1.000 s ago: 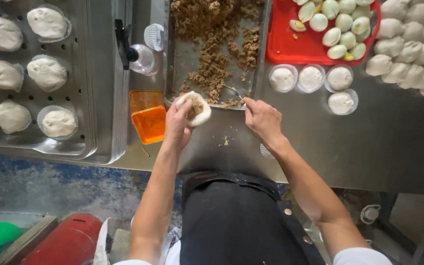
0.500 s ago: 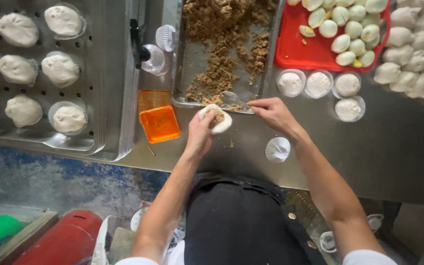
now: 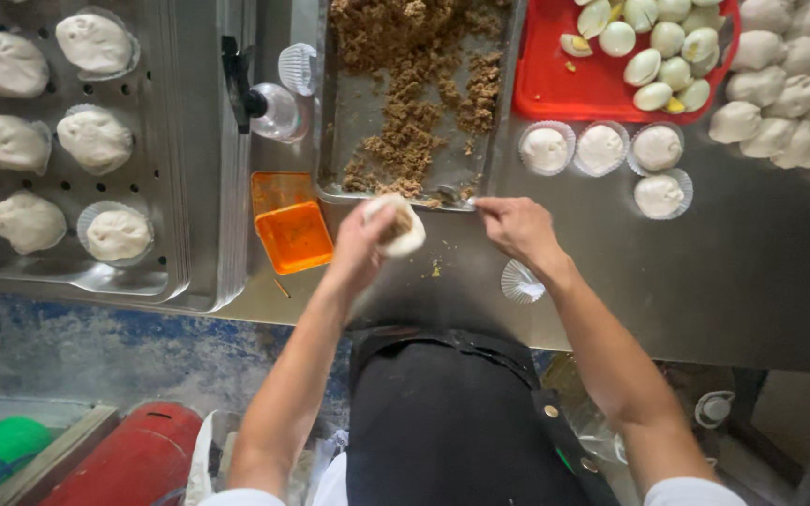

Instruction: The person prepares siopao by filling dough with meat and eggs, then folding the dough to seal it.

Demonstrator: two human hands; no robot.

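Steel worktable (image 3: 761, 281), wide and grey, carrying everything within arm reach. At far left a perforated steel tray (image 3: 157, 187) with finished buns (image 3: 94, 139) set apart in rows, likely spaced so as not to stick together. In the middle a shallow metal pan (image 3: 358, 112) of brown minced filling (image 3: 414, 84), placed straight ahead, probably for short reach from both hands. At right a red tray (image 3: 564, 89) of halved boiled eggs (image 3: 663, 47); beside it raw dough balls (image 3: 780, 103), and below them four dough portions in paper cups (image 3: 602, 150). Near the pan's lower left corner an orange container (image 3: 294, 234) with its lid next to it.

Left hand (image 3: 363, 248) cupped around a flattened dough round (image 3: 396, 228), held just over the table edge in front of the pan, open side up with a little brown filling already inside. Right hand (image 3: 517, 230) closed narrow on a thin utensil at the pan's near rim; only a small tip visible, so spoon or fork cannot be told. One empty paper cup (image 3: 520, 281) waiting just beside the right wrist.

Cut off by the picture edge: the top of the pan, the egg tray, the outer dough balls. A clear bottle-like thing (image 3: 274, 108) with black handle between tray and pan, hard to identify. Under the table, red and green shapes, unclear.
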